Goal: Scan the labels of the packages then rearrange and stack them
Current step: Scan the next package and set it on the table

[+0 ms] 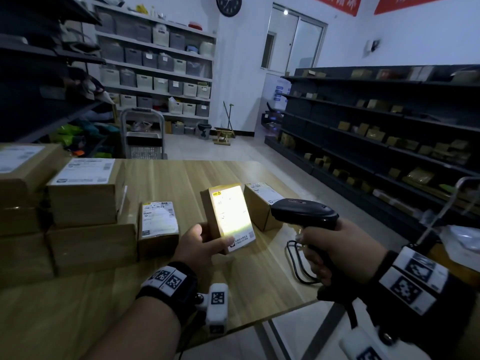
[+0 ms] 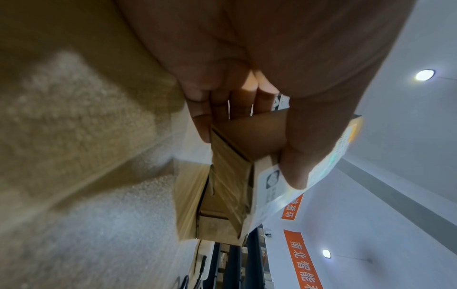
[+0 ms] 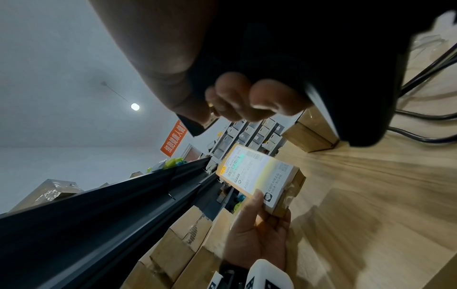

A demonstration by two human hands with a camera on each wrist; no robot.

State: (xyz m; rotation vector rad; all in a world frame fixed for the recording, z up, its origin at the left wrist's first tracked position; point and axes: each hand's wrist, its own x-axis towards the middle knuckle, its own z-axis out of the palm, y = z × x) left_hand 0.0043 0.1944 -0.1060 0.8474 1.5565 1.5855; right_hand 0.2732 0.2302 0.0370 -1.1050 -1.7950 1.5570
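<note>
My left hand (image 1: 205, 245) grips a small cardboard package (image 1: 228, 216) tilted up above the wooden table (image 1: 161, 178), thumb on its white label. The label glows bright under the scanner's light. The same package (image 2: 230, 176) shows pinched between fingers and thumb in the left wrist view, and its lit label (image 3: 257, 174) faces the right wrist camera. My right hand (image 1: 335, 250) holds a black barcode scanner (image 1: 304, 211) by its handle, its head aimed at the label from the right. Two more small packages stand on the table, one on the left (image 1: 158, 224) and one behind (image 1: 262, 203).
Larger cardboard boxes (image 1: 85, 214) are stacked at the table's left side. The scanner's black cable (image 1: 298, 266) loops on the table near the right edge. Dark shelving with parcels (image 1: 389, 131) lines the right wall, and a step trolley (image 1: 142, 136) stands beyond the table.
</note>
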